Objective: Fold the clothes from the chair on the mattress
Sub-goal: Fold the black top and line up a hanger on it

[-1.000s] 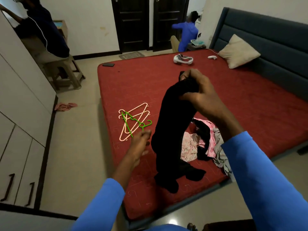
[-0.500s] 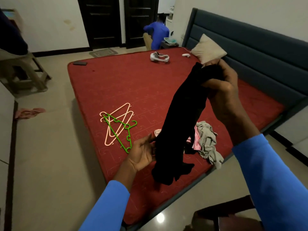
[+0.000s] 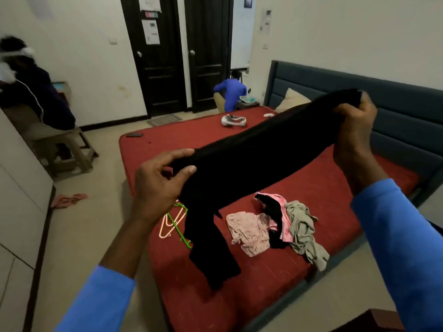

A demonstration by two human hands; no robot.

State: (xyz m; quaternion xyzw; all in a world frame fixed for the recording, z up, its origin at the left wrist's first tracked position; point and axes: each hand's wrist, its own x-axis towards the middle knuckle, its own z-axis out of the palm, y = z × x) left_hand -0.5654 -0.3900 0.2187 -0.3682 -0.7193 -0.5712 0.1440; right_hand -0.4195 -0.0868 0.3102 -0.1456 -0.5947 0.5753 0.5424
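Head camera has the black garment [image 3: 263,159] stretched in the air above the red mattress [image 3: 335,248], the left hand [image 3: 158,185] pinching 1 end between thumb and fingers, the right hand [image 3: 354,125] clenched tight round the other, a loose length hanging low over the mattress; no fold looks made in it yet, so this reads as the spreading-out step. Beneath it a pink garment [image 3: 249,232], a grey garment [image 3: 304,233] and 1 dark piece [image 3: 273,212] lie crumpled together; no folded stack shows anywhere, so the job looks barely begun.
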